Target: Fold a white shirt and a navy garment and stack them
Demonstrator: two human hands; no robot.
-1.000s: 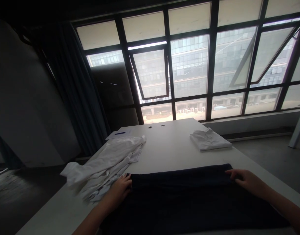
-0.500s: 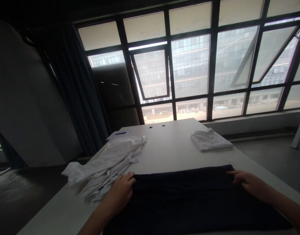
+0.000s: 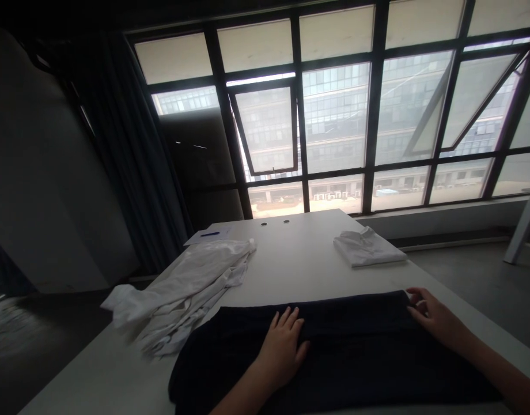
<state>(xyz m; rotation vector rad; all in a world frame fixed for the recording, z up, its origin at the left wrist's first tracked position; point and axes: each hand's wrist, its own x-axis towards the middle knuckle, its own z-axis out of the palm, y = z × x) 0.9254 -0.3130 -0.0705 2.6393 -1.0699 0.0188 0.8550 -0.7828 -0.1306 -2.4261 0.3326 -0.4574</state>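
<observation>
A dark navy garment [image 3: 351, 351] lies spread across the near part of the white table [image 3: 291, 259]; its exact kind does not show. My left hand [image 3: 282, 346] rests flat on it, left of its middle, with the fingers stretched out. At the garment's far right corner, my right hand [image 3: 429, 314] pinches the edge between thumb and fingers. A small bit of white shows by those fingertips, too small to make out. The garment's near edge is partly hidden by my left forearm.
Crumpled white clothes [image 3: 196, 288] lie along the table's left side, hanging over its edge. A folded white garment [image 3: 368, 248] sits at the right. Paper with a blue pen [image 3: 210, 234] lies at the far left, near two round holes in the tabletop. Windows stand beyond.
My left hand has moved right, from the garment's far left corner onto its surface. My right hand stays at the right corner, its fingers now curled around the edge.
</observation>
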